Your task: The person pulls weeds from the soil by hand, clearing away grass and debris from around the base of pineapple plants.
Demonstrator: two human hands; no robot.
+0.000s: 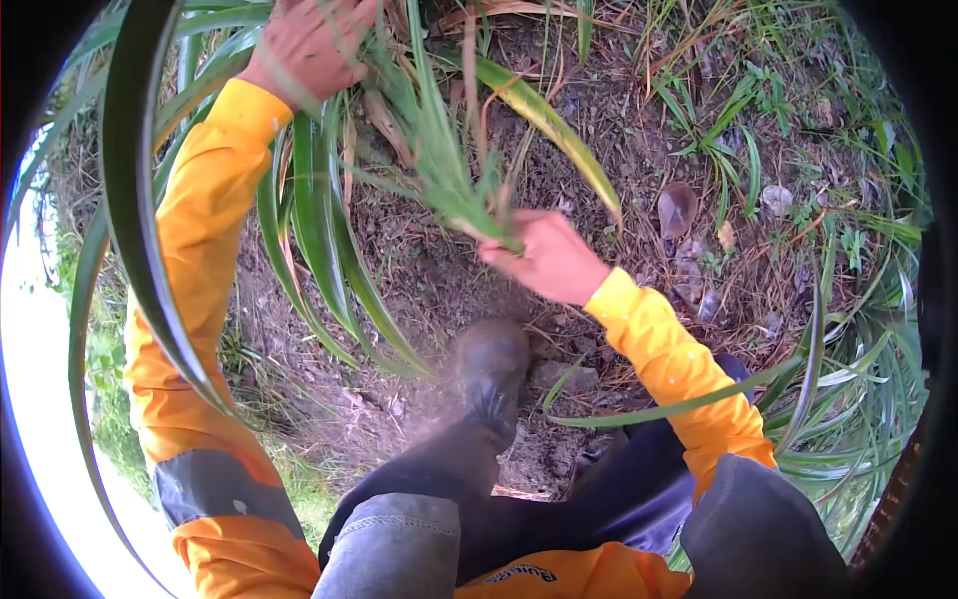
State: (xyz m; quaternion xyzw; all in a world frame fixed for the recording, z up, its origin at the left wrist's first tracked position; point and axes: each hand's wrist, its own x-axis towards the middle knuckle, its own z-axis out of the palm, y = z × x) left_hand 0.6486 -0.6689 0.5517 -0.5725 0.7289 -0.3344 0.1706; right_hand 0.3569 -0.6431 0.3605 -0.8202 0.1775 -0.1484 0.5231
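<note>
My right hand [547, 257] is closed around the stem end of a bunch of green grass [439, 160]. The bunch fans up and left toward the top of the view, smeared by motion. At the top edge my left hand [309, 45] curls in among long strap-like leaves [321, 210] of a large plant; its fingertips are partly cut off and blurred by the grass in front. Several of these leaves hang below the left hand. A yellowing leaf [549, 115] arches above my right hand.
Bare soil with dry needles [419, 270] lies between the arms. My boot [492, 364] stands on it. A broad leaf [130, 170] bends across my left sleeve, another [689, 404] crosses near my right sleeve. Small stones [689, 275] and weeds lie to the right.
</note>
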